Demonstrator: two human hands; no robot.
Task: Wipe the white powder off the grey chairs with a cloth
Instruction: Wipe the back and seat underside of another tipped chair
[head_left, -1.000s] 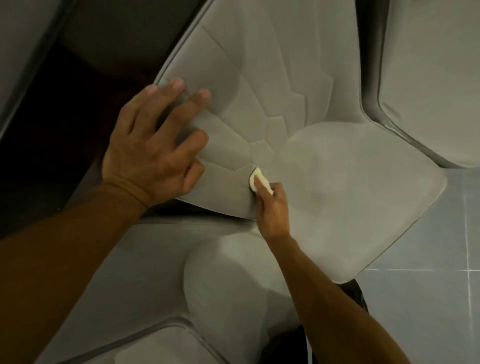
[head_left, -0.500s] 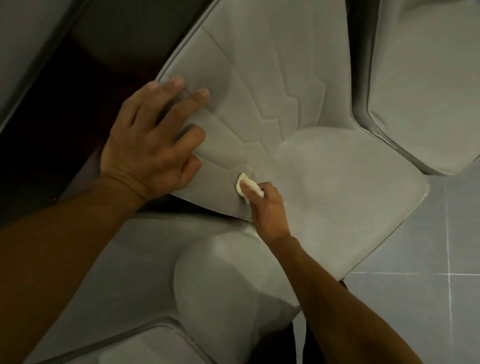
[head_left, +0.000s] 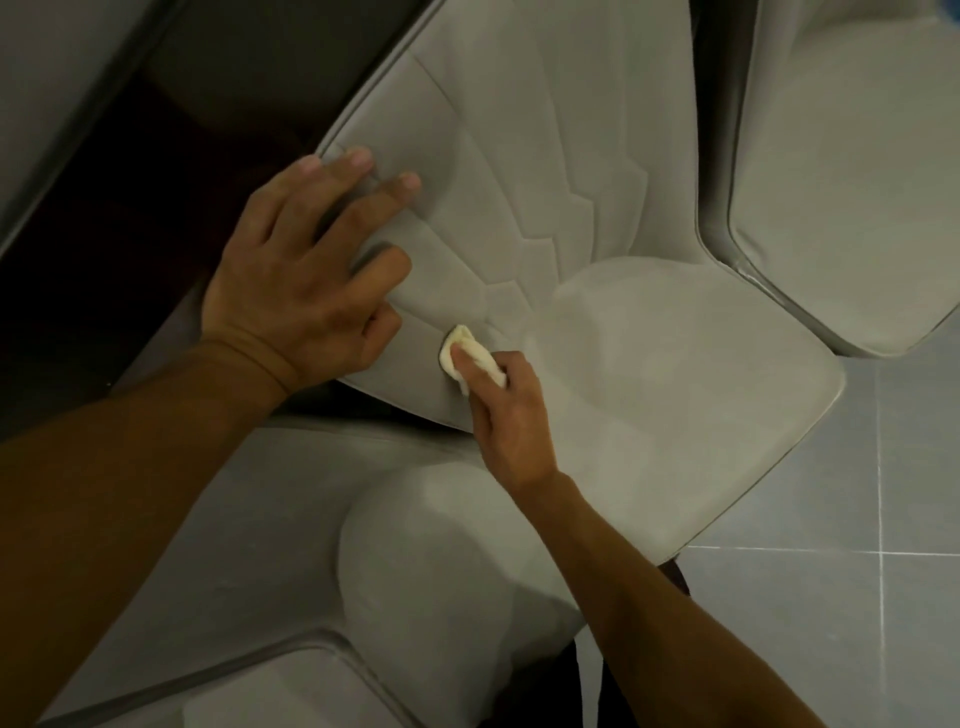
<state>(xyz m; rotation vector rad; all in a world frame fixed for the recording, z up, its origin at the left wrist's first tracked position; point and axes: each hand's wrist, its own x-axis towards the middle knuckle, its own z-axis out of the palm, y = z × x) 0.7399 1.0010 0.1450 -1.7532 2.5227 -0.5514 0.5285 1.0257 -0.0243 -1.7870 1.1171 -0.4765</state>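
**Cloth pressed low on the backrest of the grey chair**

The left hand (head_left: 301, 280) lies flat on the middle chair (head_left: 561, 218), on its quilted backrest (head_left: 519, 119) near the left edge. Its fingers are straight and spread, and it holds nothing. The right hand (head_left: 506, 415) grips a small cream cloth (head_left: 470, 356) bunched into a wad. The fingers are curled round it and the forefinger lies along its top. The cloth touches the backrest low down, just beside the line where the backrest meets the seat (head_left: 675, 395). The two hands are apart, and the cloth is near the left thumb. The seat looks paler than the backrest; whether this is powder I cannot tell. A second chair (head_left: 857, 182) stands at the upper right. A third chair (head_left: 441, 571) is below, beside the right forearm. Grey floor tiles (head_left: 805, 634) show at the lower right.
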